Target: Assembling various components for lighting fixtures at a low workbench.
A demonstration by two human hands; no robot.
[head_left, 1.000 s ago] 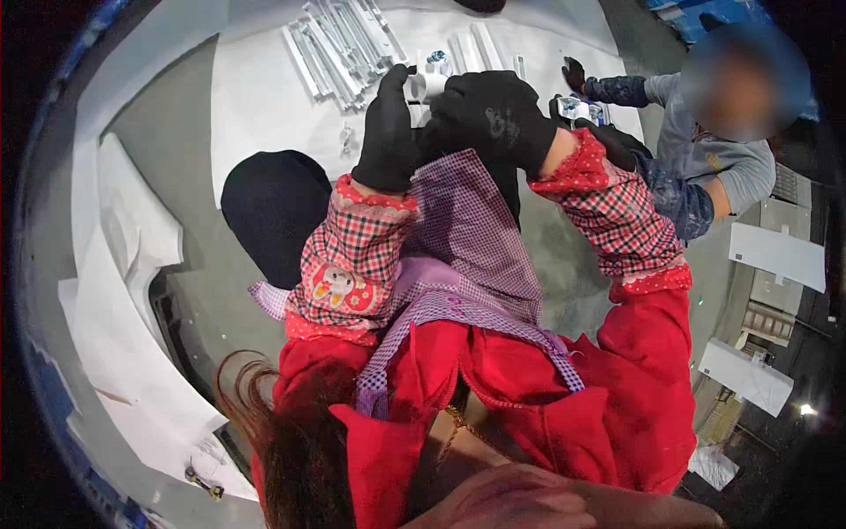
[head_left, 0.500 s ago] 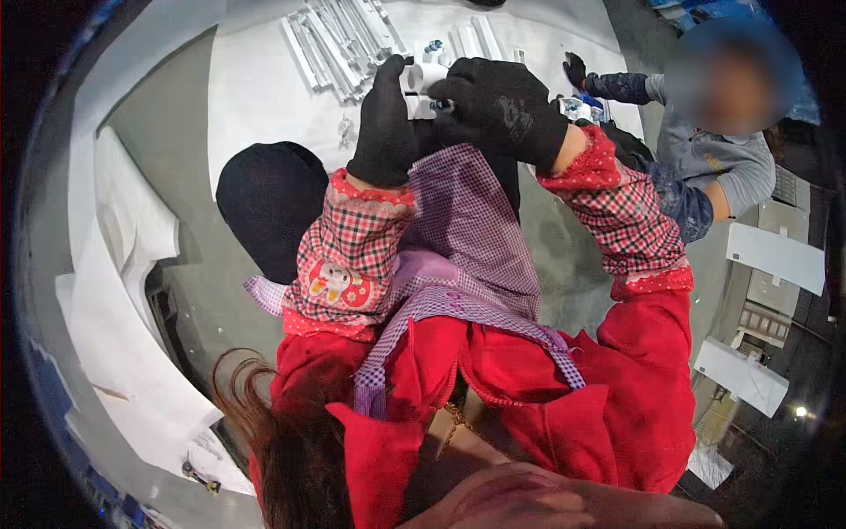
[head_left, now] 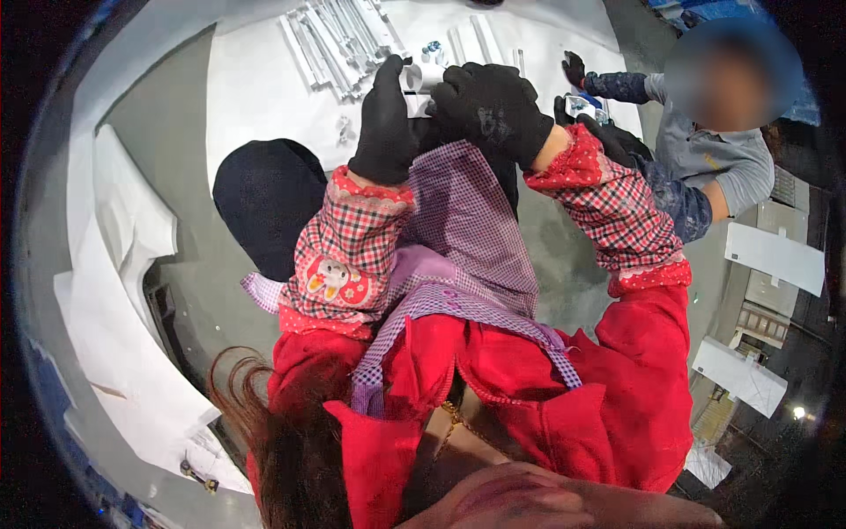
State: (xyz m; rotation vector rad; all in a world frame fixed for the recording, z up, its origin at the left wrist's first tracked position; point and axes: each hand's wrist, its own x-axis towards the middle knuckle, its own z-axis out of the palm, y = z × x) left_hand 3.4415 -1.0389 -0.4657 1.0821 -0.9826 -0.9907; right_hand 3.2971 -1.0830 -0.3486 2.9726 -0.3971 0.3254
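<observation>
Both my hands wear black gloves and meet over the far middle. My left hand [head_left: 385, 132] is closed on a white part with a rounded, ring-like end [head_left: 412, 80], its thumb raised beside it. From the other side my right hand [head_left: 493, 108] closes over the same part, its fingers curled and covering the right half. What else those fingers pinch is hidden. Just beyond the hands, a small blue-and-metal fitting [head_left: 432, 48] lies on the white sheet [head_left: 242, 97].
Long white and silver profiles [head_left: 330, 44] lie heaped at the far left of the sheet, with small clear pieces [head_left: 345, 130] nearer. More strips [head_left: 476, 42] lie beyond my hands. At right a co-worker [head_left: 727, 167] in dark gloves handles a blue-and-white item [head_left: 583, 108].
My right hand has shifted slightly left and its fingers have curled over the white part, covering the small fitting seen at its lower edge before. My left hand has barely moved.
</observation>
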